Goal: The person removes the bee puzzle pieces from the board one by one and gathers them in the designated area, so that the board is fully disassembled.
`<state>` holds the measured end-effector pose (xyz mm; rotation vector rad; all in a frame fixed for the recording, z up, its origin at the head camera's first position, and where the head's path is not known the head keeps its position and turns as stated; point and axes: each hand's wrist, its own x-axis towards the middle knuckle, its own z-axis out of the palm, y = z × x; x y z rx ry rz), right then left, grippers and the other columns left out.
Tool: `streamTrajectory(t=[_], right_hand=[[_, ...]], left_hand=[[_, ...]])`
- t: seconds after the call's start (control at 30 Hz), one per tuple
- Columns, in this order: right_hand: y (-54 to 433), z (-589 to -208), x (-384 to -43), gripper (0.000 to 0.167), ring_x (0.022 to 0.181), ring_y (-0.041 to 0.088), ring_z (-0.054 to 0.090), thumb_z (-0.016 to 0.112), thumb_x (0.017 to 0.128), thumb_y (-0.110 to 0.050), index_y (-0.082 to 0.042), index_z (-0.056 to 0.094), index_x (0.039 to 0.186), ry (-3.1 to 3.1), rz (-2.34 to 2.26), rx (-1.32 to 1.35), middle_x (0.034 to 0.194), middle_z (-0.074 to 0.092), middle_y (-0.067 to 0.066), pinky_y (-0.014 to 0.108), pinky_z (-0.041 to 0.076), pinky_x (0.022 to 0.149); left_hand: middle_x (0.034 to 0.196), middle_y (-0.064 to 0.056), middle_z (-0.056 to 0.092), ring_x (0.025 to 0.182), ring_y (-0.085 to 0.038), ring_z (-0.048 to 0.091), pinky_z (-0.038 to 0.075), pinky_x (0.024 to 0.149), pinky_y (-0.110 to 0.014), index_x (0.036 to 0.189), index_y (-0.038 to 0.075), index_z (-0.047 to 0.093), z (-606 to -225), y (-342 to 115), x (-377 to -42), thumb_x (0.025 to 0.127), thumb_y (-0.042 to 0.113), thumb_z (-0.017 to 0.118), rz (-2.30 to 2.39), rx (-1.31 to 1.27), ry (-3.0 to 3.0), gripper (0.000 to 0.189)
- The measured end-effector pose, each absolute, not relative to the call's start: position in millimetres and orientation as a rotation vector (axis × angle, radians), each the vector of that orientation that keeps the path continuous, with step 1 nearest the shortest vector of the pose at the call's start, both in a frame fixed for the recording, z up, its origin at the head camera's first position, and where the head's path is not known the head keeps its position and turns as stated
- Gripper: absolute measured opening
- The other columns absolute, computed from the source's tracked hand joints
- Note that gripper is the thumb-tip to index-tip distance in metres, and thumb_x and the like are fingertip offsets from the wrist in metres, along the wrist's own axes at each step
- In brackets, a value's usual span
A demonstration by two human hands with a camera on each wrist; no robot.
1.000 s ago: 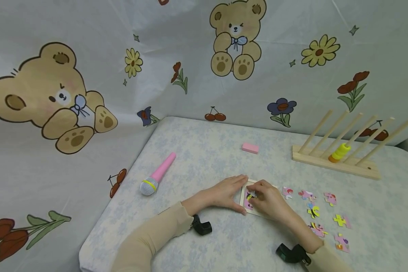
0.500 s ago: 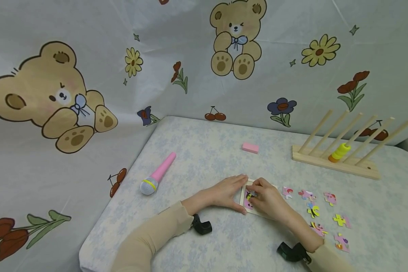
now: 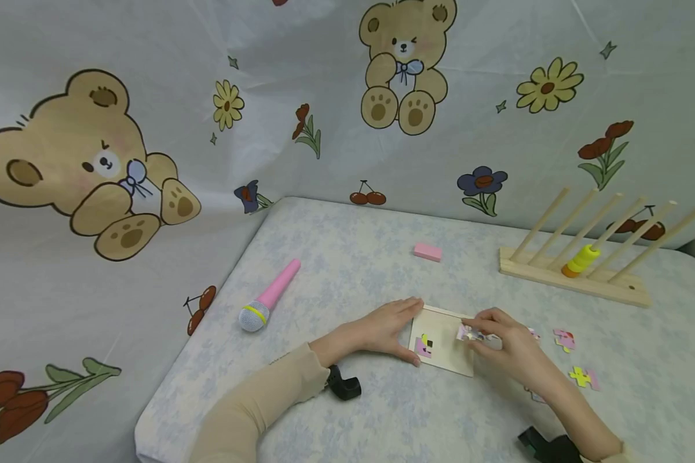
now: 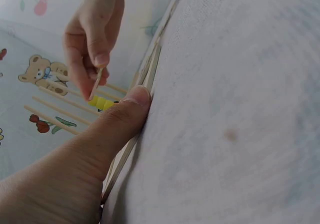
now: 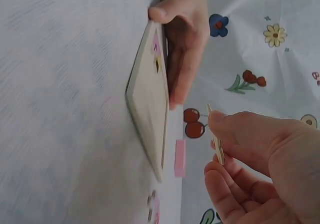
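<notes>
A shallow light-wood puzzle tray (image 3: 446,354) lies on the table, with one pink, yellow and black jigsaw piece (image 3: 423,347) by its left edge. My left hand (image 3: 385,331) holds the tray's left side, thumb at the near corner and fingers at the far one. My right hand (image 3: 506,344) pinches another jigsaw piece (image 3: 465,332) between thumb and fingers, over the tray's right edge. Seen edge-on in the right wrist view, that held piece (image 5: 218,143) is raised above the tray (image 5: 150,103).
Loose jigsaw pieces lie to the right, among them a pink one (image 3: 564,339) and a yellow-pink one (image 3: 583,377); my right forearm covers others. Behind stand a pink block (image 3: 427,252) and a wooden peg rack (image 3: 573,278) with yellow beads. A pink toy microphone (image 3: 269,296) lies left.
My right hand has moved right from the tray's left part to its right edge and now pinches a piece. The piece left in the tray shows more fully. My left hand has stayed put.
</notes>
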<state>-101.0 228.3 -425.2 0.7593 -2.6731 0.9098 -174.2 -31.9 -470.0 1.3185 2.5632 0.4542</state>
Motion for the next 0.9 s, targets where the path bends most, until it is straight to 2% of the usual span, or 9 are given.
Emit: streamTrajectory(t=[0.17,0.3,0.53,0.73,0.9], right_hand=[[257,-433,-87,0.034,0.080,0.011,0.058,0.082,0.071,-0.006,-0.005,0.073,0.104,-2.742,0.888,0.694,0.093,0.056,-0.006,0.026,0.050,0.060],[269,-443,-81,0.033,0.077,0.005,0.050,0.083,0.069,-0.006,-0.006,0.074,0.101,-2.760,0.875,0.699,0.093,0.056,-0.008,0.023,0.046,0.059],[273,-449,-79,0.034,0.077,0.004,0.044,0.083,0.069,-0.009,-0.007,0.073,0.101,-2.805,0.819,0.689,0.094,0.055,-0.007,0.022,0.043,0.059],[272,-444,-82,0.033,0.081,0.009,0.053,0.083,0.069,-0.011,-0.007,0.073,0.101,-2.776,0.796,0.698,0.094,0.057,-0.006,0.024,0.047,0.061],[262,-432,-90,0.029,0.081,0.014,0.060,0.080,0.075,-0.010,-0.009,0.072,0.103,-2.687,0.873,0.673,0.095,0.062,-0.005,0.029,0.051,0.061]], left_hand=[[0.156,-0.011,0.013,0.142,-0.017,0.010,0.013,0.112,-0.029,0.151,0.002,0.012,-468,-33,-174,0.074,0.066,0.065,0.444,1.319,2.566,0.113],[0.156,-0.011,0.014,0.142,-0.017,0.010,0.014,0.112,-0.031,0.151,0.003,0.012,-467,-33,-174,0.074,0.066,0.066,0.458,1.317,2.561,0.113],[0.156,-0.011,0.014,0.142,-0.017,0.010,0.014,0.112,-0.030,0.151,0.002,0.012,-468,-32,-173,0.074,0.066,0.066,0.463,1.323,2.558,0.113],[0.156,-0.010,0.014,0.142,-0.017,0.010,0.014,0.112,-0.030,0.151,0.003,0.012,-468,-33,-173,0.074,0.066,0.066,0.462,1.316,2.555,0.113],[0.156,-0.010,0.014,0.142,-0.016,0.009,0.013,0.112,-0.029,0.151,0.002,0.012,-468,-33,-173,0.074,0.066,0.066,0.469,1.318,2.556,0.113]])
